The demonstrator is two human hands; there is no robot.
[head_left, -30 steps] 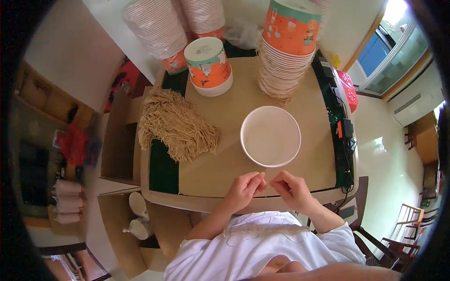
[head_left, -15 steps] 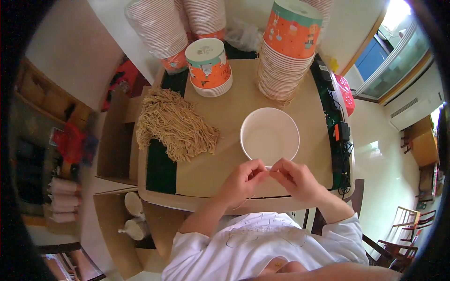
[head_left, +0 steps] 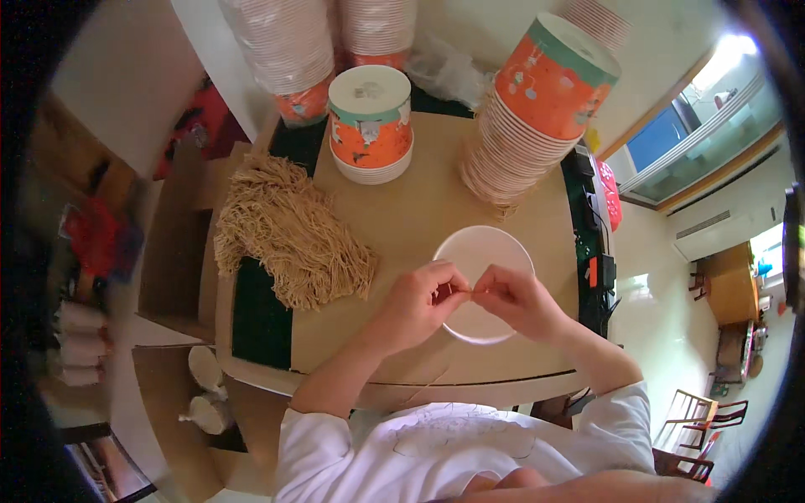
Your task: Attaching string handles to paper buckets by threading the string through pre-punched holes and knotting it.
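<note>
My left hand (head_left: 425,303) and my right hand (head_left: 521,305) meet over a white paper bucket (head_left: 484,245). Thumbs and index fingers of both are pinched together, tip to tip, on a thin tan string. A loose strand of string (head_left: 431,381) trails below my left hand near the table's front edge. The bucket stands mouth up, and my hands cover part of its rim and inside. Left of it lies a thick bundle of tan strings (head_left: 298,239), spread in loose strands over the cardboard.
Upside-down orange and green buckets (head_left: 371,126) stand at the back, with a taller stack (head_left: 545,92) to the right. Wrapped stacks (head_left: 281,42) rise behind. Black adapters and cables (head_left: 597,272) line the right edge. Open cardboard boxes (head_left: 172,277) sit left of the table.
My pinched hands have moved from the bucket's near rim to above its mouth. The view has shifted, and the bucket sits lower in the picture.
</note>
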